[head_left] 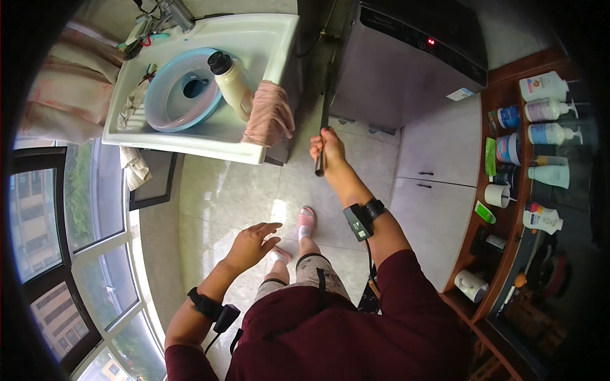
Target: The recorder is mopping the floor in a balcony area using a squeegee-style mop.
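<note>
My right hand [328, 148] is wrapped round the end of a long dark pole [325, 105], which runs away from me through the gap between the sink cabinet and the washing machine. What is at the pole's far end cannot be made out. My left hand [251, 246] hangs over the floor with its fingers stretched out and nothing in it. Beyond it stands a white sink [219, 147] with a pink cloth [269, 114] draped over its front right corner. In the sink are a light blue basin [152, 105] and a cream bottle with a black cap [233, 90].
A grey washing machine [406, 79] with a lit red display stands at the far right. Low white cabinet doors [435, 222] line my right, beside a wooden shelf [518, 184] of bottles and tubes. Windows [95, 190] and a curtain [70, 95] are on the left. Pale tiles [222, 190] cover the floor.
</note>
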